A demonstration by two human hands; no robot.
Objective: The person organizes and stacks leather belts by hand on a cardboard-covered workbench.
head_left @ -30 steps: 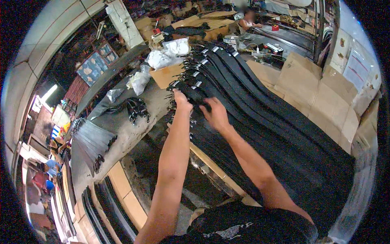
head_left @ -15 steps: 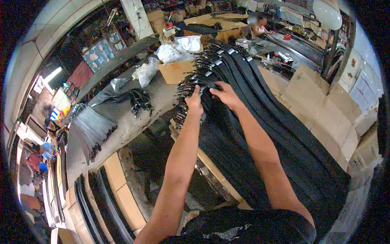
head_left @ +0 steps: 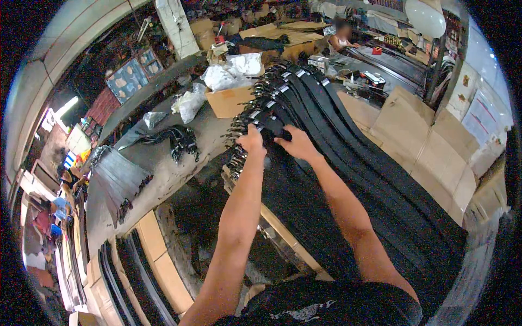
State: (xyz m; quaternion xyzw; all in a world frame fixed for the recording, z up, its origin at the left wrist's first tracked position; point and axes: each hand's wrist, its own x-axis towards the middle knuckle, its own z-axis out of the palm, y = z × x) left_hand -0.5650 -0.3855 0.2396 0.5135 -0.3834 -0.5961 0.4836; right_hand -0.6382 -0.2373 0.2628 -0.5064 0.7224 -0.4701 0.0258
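Long black belts (head_left: 359, 179) lie side by side in a deep pile, with metal buckles (head_left: 239, 126) bunched along their left end and small white labels close to them. My left hand (head_left: 251, 140) is closed at the buckle end of a black belt. A short distance to the right, my right hand (head_left: 298, 143) grips the same belt between thumb and fingers. Part of that belt, a dark stretch beside a white label, shows between my hands; the fingertips are partly hidden against the black.
A cardboard box (head_left: 231, 102) with white plastic bags stands beyond the buckles. Grey straps (head_left: 117, 176) and a black belt bundle (head_left: 182, 142) lie on the left table. Cardboard sheets (head_left: 429, 146) flank the pile at right. A person (head_left: 340, 41) sits at a far table.
Both hands have shifted slightly down in the view, and the left fingers have curled over the buckle end where the thumb pointed up before. The camera view has shifted slightly.
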